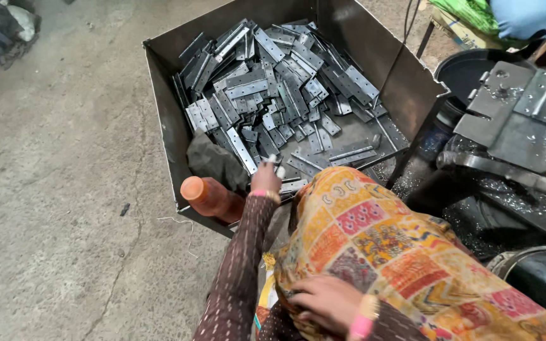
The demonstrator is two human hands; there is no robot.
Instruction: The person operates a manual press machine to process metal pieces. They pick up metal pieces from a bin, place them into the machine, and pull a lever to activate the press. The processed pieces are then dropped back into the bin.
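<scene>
Steel bin (165, 95), open-topped, on concrete floor (52, 177); holds a loose heap of flat grey hinge plates (273, 88), thickest toward the bin's far corner, thinner toward its near edge. Dark cloth (213, 161) bunched inside the bin's near-left corner. Orange bottle (208, 199) lying just outside that same corner, against the wall. Left hand (265, 180) over the bin's near edge, fingers closed around a small hinge plate (276, 165). Right hand (323, 302) well back from the bin, resting flat on patterned yellow cloth (380, 246), fingers loose, holding nothing. Metal machine (513, 120) with swarf to the right of the bin.

Risks, as judged: sharp plate edges likely to cut bare fingers; pile liable to slide if disturbed; sleeve apt to snag on the bin wall
</scene>
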